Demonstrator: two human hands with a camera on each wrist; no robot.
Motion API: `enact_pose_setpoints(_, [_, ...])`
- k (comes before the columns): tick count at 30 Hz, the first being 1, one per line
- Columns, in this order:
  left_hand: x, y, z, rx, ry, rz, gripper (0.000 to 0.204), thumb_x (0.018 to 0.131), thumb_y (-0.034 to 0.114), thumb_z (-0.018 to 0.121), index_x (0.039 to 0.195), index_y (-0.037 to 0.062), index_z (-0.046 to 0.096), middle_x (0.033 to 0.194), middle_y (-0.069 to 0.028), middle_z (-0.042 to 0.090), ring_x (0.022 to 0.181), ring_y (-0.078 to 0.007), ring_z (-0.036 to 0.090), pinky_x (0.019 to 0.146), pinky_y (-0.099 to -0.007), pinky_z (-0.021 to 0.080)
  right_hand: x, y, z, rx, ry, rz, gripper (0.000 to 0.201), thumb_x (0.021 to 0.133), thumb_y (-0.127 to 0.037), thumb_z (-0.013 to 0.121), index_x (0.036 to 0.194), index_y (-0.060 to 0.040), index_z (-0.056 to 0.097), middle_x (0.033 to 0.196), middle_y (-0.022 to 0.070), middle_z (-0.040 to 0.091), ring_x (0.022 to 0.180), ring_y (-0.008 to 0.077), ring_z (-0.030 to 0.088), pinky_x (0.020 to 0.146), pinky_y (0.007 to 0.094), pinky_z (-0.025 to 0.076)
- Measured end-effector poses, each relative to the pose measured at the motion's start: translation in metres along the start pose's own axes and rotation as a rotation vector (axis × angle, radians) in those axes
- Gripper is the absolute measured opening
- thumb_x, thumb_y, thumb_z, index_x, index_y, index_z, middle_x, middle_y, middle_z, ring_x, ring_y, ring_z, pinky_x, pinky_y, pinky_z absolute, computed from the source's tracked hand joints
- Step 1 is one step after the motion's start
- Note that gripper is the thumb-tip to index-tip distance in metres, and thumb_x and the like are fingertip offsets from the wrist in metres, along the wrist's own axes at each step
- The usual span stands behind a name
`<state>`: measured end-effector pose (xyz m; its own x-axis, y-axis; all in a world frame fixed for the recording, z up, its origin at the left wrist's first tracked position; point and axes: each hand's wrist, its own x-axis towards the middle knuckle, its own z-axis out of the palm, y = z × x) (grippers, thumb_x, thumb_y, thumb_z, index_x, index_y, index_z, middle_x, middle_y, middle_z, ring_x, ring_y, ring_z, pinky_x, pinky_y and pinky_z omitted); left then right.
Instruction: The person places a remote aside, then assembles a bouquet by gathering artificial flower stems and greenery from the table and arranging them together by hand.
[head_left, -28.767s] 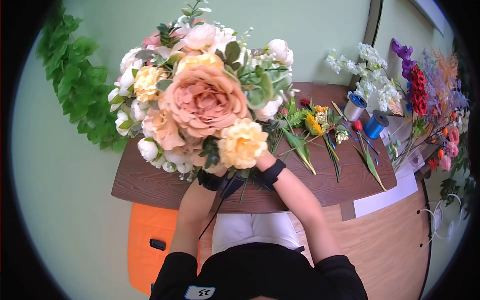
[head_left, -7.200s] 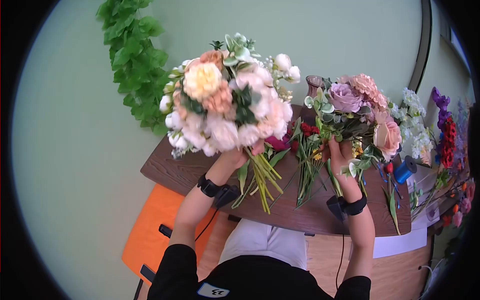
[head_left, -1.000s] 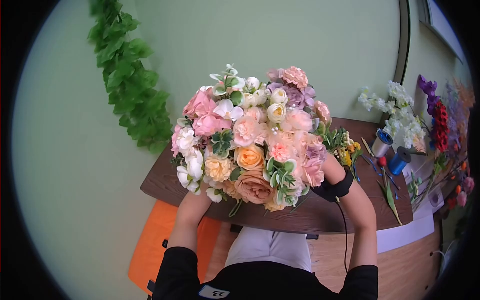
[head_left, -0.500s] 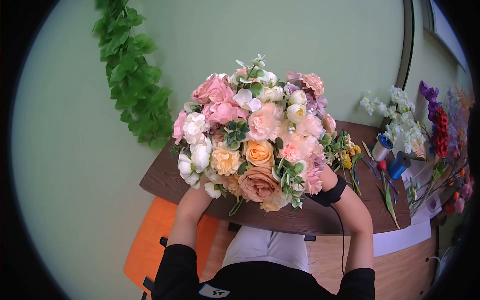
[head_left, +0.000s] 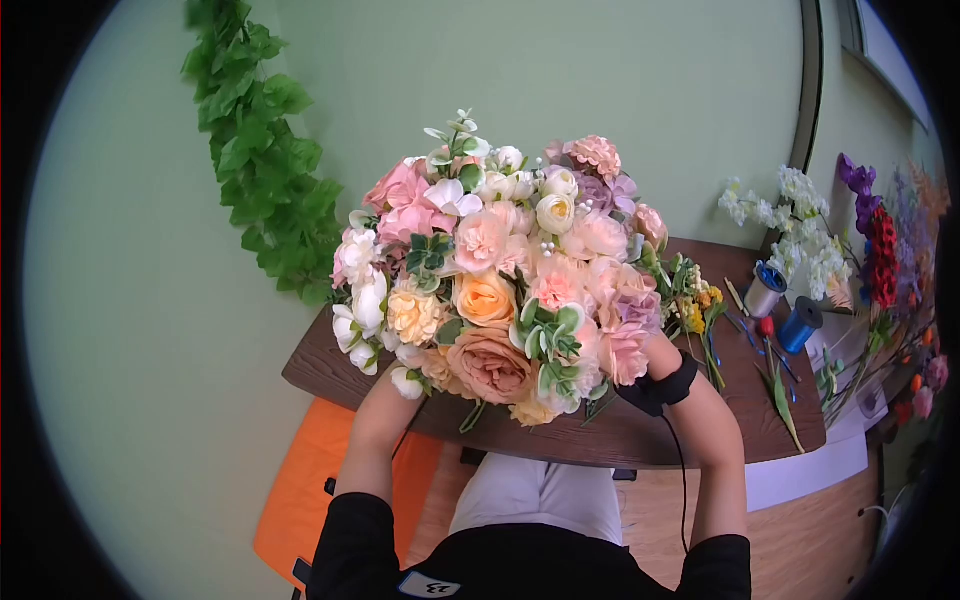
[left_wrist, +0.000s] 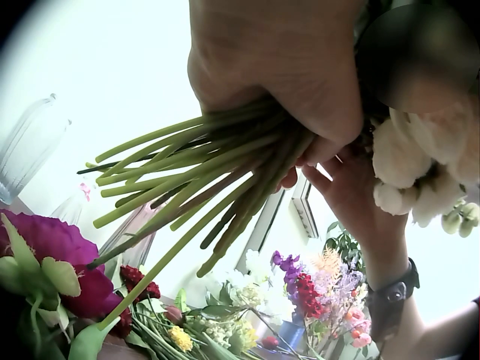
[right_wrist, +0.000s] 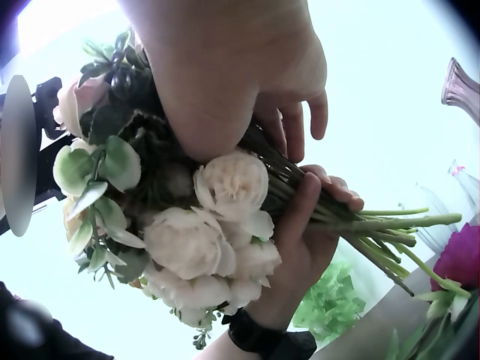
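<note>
A large bouquet of pink, peach, white and mauve flowers is held over the table, hiding most of both hands in the head view. In the left wrist view, my left hand grips the gathered green stems just below the blooms; their cut ends fan out. My right hand is at the upper stems under the flower heads, its fingers loosely extended beside them and not closed round them. The left hand's thumb lies across the stems in the right wrist view.
On the wooden table, yellow flowers, a silver spool, a blue spool and a red tulip lie or stand at the right. Beyond are white blossoms. A glass vase shows in the right wrist view.
Seven seconds ago my right hand held a separate mauve-and-pink bunch; those flowers are now at the bouquet's right side. Since half a second ago the bouquet has shifted slightly left in view.
</note>
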<state>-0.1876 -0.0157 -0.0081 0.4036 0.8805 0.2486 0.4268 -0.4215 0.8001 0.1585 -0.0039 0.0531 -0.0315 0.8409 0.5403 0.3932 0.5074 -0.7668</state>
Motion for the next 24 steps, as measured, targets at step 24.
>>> enact_pose_setpoints(24, [0.006, 0.055, -0.007, 0.176, -0.001, -0.118, 0.029, 0.077, 0.02, 0.049, 0.096, -0.0012, 0.052, 0.089, -0.021, 0.056, 0.085, -0.0345, 0.052, 0.074, -0.0366, 0.041, -0.019, 0.001, -0.02, -0.021, 0.027, -0.064, 0.045, 0.07, -0.016, 0.06, 0.108, 0.0005, 0.045, 0.106, 0.0139, 0.05, 0.097, 0.0226, 0.049, 0.085, 0.033, 0.038])
